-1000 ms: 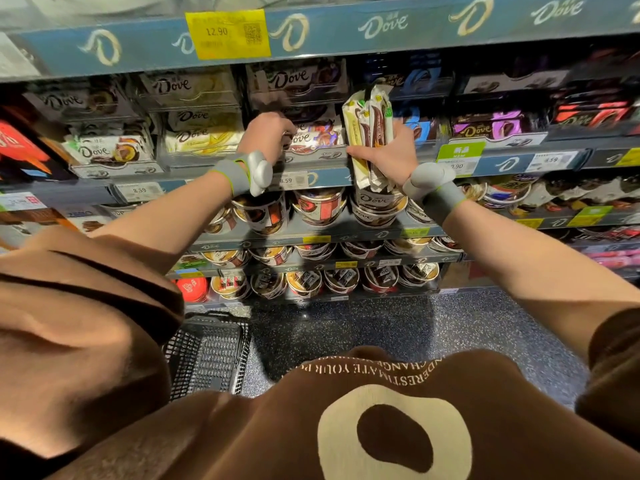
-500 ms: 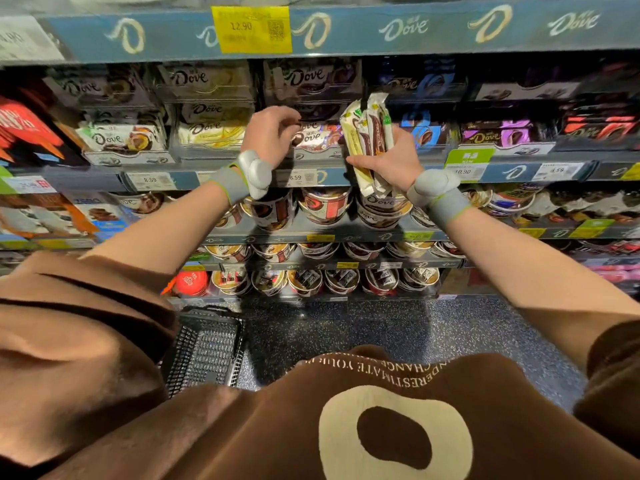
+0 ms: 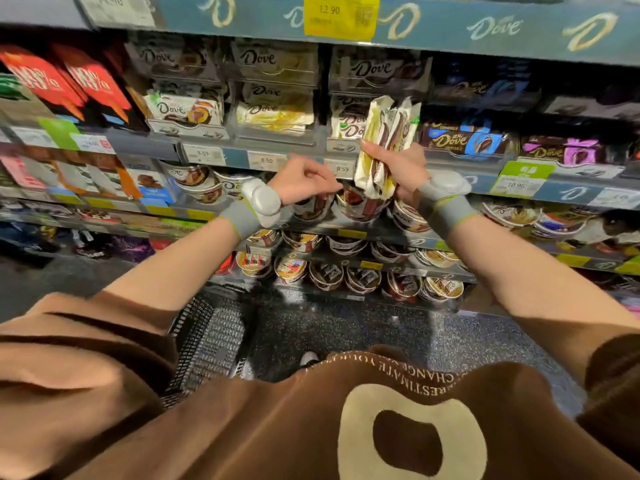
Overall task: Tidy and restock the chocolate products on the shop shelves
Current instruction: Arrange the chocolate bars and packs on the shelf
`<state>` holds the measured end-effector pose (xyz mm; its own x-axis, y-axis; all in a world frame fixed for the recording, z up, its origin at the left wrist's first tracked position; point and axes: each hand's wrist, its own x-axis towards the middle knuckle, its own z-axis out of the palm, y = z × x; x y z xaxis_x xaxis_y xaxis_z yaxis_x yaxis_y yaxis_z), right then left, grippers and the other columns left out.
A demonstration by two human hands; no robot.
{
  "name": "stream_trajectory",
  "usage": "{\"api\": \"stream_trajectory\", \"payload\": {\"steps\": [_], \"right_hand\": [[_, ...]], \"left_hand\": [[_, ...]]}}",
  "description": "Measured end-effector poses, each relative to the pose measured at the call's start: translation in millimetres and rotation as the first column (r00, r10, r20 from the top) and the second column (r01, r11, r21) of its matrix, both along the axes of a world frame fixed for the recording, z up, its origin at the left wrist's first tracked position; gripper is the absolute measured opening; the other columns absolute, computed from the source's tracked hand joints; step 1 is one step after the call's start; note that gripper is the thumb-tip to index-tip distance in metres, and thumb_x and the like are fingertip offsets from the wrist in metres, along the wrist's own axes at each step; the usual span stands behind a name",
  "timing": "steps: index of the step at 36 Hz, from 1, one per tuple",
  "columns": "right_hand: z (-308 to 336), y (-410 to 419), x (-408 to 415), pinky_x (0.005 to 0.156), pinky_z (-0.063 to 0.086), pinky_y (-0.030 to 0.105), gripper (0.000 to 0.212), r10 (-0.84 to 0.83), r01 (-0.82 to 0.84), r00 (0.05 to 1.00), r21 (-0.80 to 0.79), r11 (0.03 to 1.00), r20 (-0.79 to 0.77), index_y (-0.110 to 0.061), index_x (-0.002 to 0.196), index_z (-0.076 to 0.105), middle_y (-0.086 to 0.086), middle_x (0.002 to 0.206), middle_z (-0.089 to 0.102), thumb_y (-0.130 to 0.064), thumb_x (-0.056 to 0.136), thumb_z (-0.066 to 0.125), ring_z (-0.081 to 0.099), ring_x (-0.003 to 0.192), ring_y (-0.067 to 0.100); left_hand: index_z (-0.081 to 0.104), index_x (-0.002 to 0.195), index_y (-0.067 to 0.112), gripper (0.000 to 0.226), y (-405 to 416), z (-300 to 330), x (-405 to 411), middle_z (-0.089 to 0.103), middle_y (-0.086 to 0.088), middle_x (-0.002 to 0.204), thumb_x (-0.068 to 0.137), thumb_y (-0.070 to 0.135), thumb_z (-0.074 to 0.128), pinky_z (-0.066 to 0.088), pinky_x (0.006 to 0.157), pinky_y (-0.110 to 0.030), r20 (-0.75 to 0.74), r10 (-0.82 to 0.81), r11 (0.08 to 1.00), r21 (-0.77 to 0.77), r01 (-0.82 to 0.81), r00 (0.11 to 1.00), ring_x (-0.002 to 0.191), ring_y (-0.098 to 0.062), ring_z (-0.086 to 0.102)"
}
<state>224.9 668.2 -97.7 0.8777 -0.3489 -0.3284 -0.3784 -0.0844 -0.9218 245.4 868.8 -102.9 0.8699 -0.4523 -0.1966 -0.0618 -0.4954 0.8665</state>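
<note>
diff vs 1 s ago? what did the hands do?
The left hand has come off the upper shelf tray, moving down and toward the right hand, fingers curled on nothing. The right hand still grips the bundle of chocolate bars upright. The basket stays on the floor.

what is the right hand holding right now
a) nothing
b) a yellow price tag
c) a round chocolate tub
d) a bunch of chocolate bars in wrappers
d: the right hand grips a bunch of wrapped chocolate bars upright in front of the shelf, while the left hand holds none.
</note>
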Motion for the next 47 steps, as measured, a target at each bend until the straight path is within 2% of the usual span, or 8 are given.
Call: {"api": "stream_trajectory", "payload": {"steps": [19, 25, 29, 32, 38, 40, 44, 47], "right_hand": [[6.1, 46.2, 24.1, 0.105, 0.036, 0.033, 0.107, -0.138, 0.132, 0.99, 0.158, 0.979, 0.027, -0.004, 0.146, 0.021, 0.005, 0.142, 0.041, -0.042, 0.066, 0.082, 0.041, 0.128, 0.021], [8.0, 51.0, 18.7, 0.086, 0.053, 0.026, 0.063, -0.073, 0.065, 0.997, 0.207, 0.976, 0.028, -0.007, 0.11, 0.052, 0.004, 0.104, 0.067, -0.028, 0.06, 0.083, 0.064, 0.095, 0.02], [6.4, 53.7, 23.7, 0.097, 0.049, 0.043, 0.058, -0.044, 0.033, 0.997, 0.17, 0.985, 0.06, -0.01, 0.104, 0.056, 0.003, 0.106, 0.07, -0.029, 0.057, 0.085, 0.065, 0.1, 0.023], [16.6, 57.0, 20.3, 0.081, 0.051, 0.023, 0.029, -0.007, -0.003, 0.998, 0.146, 0.989, 0.068, -0.021, 0.081, 0.05, -0.006, 0.091, 0.065, -0.014, 0.075, 0.077, 0.061, 0.075, 0.002], [13.0, 42.3, 30.6, 0.095, 0.051, 0.038, 0.066, 0.214, -0.206, 0.974, -0.11, 0.972, 0.075, -0.015, 0.102, 0.064, 0.001, 0.106, 0.069, -0.038, 0.047, 0.092, 0.065, 0.099, 0.017], [7.6, 34.7, 37.2, 0.096, 0.051, 0.041, 0.05, 0.307, -0.294, 0.952, -0.227, 0.928, 0.021, -0.021, 0.095, 0.069, 0.002, 0.105, 0.071, -0.036, 0.051, 0.089, 0.066, 0.101, 0.019], [6.2, 31.0, 46.4, 0.095, 0.049, 0.039, 0.118, 0.404, -0.415, 0.908, -0.384, 0.825, -0.113, -0.015, 0.123, 0.056, 0.004, 0.119, 0.063, -0.078, 0.026, 0.078, 0.059, 0.109, 0.023], [18.3, 34.8, 42.3, 0.084, 0.048, 0.018, 0.09, 0.494, -0.515, 0.855, -0.379, 0.769, -0.159, -0.012, 0.117, 0.057, 0.001, 0.106, 0.065, -0.064, 0.048, 0.083, 0.06, 0.096, 0.014]], "left_hand": [[0.065, 0.105, -0.007, 0.022, 19.0, 5.5, 14.1, 0.066, 0.0, 0.067, 0.084, 0.0, 0.066, 0.051, 0.055, -0.012, 0.035, 0.161, 0.976, -0.154, -0.154, 0.986, 0.05, 0.001, 0.062], [0.065, 0.099, -0.007, 0.016, 33.9, -0.6, 19.7, 0.068, 0.011, 0.057, 0.085, 0.0, 0.067, 0.051, 0.056, -0.015, -0.011, 0.157, 0.976, -0.154, -0.157, 0.988, 0.053, -0.002, 0.063], [0.067, 0.086, 0.009, 0.006, 44.6, -0.8, 23.8, 0.072, 0.006, 0.067, 0.083, 0.005, 0.07, 0.055, 0.062, -0.018, -0.048, 0.057, 0.987, -0.148, -0.063, 0.997, 0.063, -0.006, 0.068], [0.069, 0.089, 0.005, 0.011, 58.3, 2.8, 30.4, 0.072, 0.006, 0.068, 0.079, 0.003, 0.073, 0.057, 0.069, -0.02, -0.058, -0.031, 0.995, -0.095, 0.026, 0.998, 0.065, -0.005, 0.068], [0.067, 0.082, 0.005, 0.008, 73.6, 23.6, 58.0, 0.07, 0.007, 0.061, 0.089, 0.007, 0.063, 0.053, 0.059, -0.015, -0.007, 0.141, 0.978, -0.152, -0.141, 0.99, 0.055, -0.003, 0.063], [0.068, 0.082, 0.008, 0.01, 68.1, 32.7, 67.1, 0.07, 0.006, 0.062, 0.09, 0.012, 0.064, 0.052, 0.058, -0.017, 0.049, 0.168, 0.97, -0.185, -0.157, 0.985, 0.057, -0.004, 0.063], [0.071, 0.101, 0.007, 0.024, 53.4, 45.6, 76.9, 0.07, 0.002, 0.079, 0.087, 0.025, 0.068, 0.051, 0.065, -0.018, 0.19, 0.14, 0.988, -0.096, -0.124, 0.972, 0.063, 0.0, 0.061], [0.071, 0.106, 0.011, 0.028, 47.2, 47.2, 81.5, 0.071, -0.007, 0.089, 0.084, 0.029, 0.071, 0.049, 0.073, -0.026, 0.213, 0.04, 0.998, 0.048, -0.051, 0.976, 0.069, -0.006, 0.057]]}}
